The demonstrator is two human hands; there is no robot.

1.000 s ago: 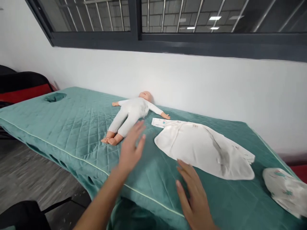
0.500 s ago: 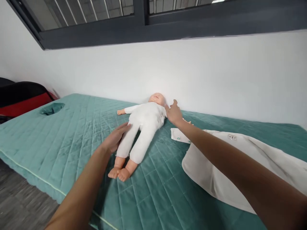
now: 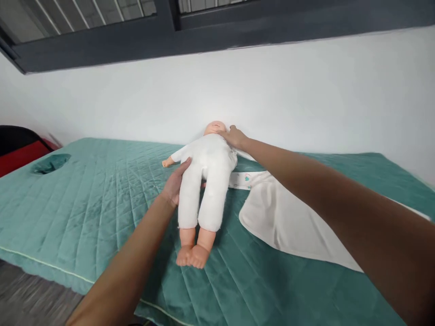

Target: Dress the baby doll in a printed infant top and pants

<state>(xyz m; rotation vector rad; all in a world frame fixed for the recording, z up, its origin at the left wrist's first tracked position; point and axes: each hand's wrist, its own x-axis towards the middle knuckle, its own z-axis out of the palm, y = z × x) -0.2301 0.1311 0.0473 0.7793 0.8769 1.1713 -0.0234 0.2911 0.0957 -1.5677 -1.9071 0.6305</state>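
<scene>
A baby doll [image 3: 210,154] with a white cloth body and bare plastic feet lies face up, its head toward the wall and feet toward me. It seems lifted a little off the green quilted cover. My left hand [image 3: 175,183] grips its hip and thigh from the left, thumb on top and the other fingers hidden beneath. At the shoulder and neck, my right hand [image 3: 236,137] holds the doll, fingers partly out of sight behind it. A white cloth [image 3: 288,217] with a printed strip [image 3: 243,180] is spread to the right, partly under my right forearm.
The green quilted cover [image 3: 112,203] lies over a bed with a face hole [image 3: 50,164] at the left end. A white wall [image 3: 306,95] runs behind it, below a dark window frame [image 3: 217,38]. A black and red object [image 3: 20,149] stands at far left.
My right hand has come onto the doll's shoulder, and my left hand has closed around its hip. The doll has shifted right toward the cloth and turned straighter; the view has moved too.
</scene>
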